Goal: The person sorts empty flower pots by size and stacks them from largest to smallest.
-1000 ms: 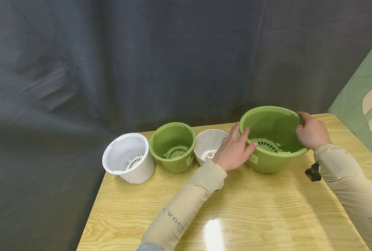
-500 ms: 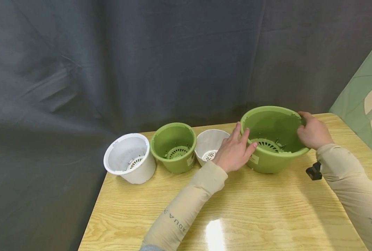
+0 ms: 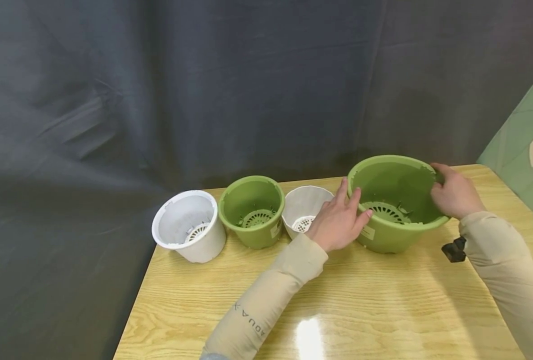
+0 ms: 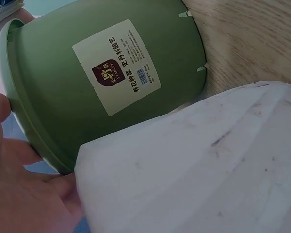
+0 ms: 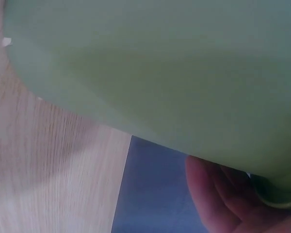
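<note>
A large green flower pot (image 3: 394, 237) with slots in its base stands at the right end of a row. My right hand (image 3: 457, 192) grips its right rim, the thumb over the inside and the fingers on the outer wall. My left hand (image 3: 338, 220) touches the left rim with fairly straight, spread fingers. That hand partly covers a small white faceted pot (image 3: 304, 202) with a grid base. In the left wrist view, the white pot (image 4: 199, 165) sits close beside the labelled green wall (image 4: 48, 73). The right wrist view is mostly the large pot's outer wall (image 5: 150, 82).
Left of the white faceted pot stand a smaller green pot (image 3: 253, 232) and a round white pot (image 3: 203, 245). All stand on a wooden table (image 3: 370, 310) along its back edge, before a dark curtain (image 3: 257, 90). A patterned green cloth (image 3: 525, 155) hangs at the right.
The head view has shifted slightly, so everything appears a little farther right. Both hands keep their places at the large green pot's rim.
</note>
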Available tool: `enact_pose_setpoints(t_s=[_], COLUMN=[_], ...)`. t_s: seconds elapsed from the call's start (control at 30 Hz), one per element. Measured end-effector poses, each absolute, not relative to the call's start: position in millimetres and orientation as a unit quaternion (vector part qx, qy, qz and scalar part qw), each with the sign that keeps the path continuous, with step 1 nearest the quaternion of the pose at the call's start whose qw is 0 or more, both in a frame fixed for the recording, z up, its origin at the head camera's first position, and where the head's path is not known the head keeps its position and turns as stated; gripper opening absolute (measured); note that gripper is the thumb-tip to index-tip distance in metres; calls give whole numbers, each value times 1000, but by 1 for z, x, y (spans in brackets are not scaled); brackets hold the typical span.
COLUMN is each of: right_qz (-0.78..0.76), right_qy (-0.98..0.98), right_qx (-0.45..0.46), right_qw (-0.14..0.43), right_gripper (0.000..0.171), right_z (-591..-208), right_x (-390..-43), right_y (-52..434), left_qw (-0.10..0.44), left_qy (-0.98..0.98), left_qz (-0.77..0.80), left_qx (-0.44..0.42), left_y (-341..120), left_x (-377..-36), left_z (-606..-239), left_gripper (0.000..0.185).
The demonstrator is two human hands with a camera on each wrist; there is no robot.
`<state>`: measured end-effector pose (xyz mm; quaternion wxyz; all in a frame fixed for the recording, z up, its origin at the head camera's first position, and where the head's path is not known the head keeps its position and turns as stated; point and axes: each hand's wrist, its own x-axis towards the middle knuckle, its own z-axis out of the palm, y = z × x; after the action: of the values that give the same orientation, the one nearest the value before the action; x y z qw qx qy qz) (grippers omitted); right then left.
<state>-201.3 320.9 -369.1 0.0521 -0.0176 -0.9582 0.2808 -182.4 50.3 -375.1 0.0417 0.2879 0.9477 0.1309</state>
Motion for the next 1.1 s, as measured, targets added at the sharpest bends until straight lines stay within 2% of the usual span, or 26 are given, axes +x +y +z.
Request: enact_pose_setpoints(t_s=[0.4, 1.1], right_qz=[264, 251], right_qy=[-962, -965], right_qx=[-20, -26], right_qw=[68, 70], right_gripper=[57, 60], right_z=[-369, -371], right_x=[-189, -170], right_y=[321, 318], left_qw=[13, 25], left_qy=[941, 933], left_qz=[126, 150], left_qx=[312, 327], left_y=[50, 43], left_x=[-176, -165], left_z=[-378, -375], left_gripper=[67, 68])
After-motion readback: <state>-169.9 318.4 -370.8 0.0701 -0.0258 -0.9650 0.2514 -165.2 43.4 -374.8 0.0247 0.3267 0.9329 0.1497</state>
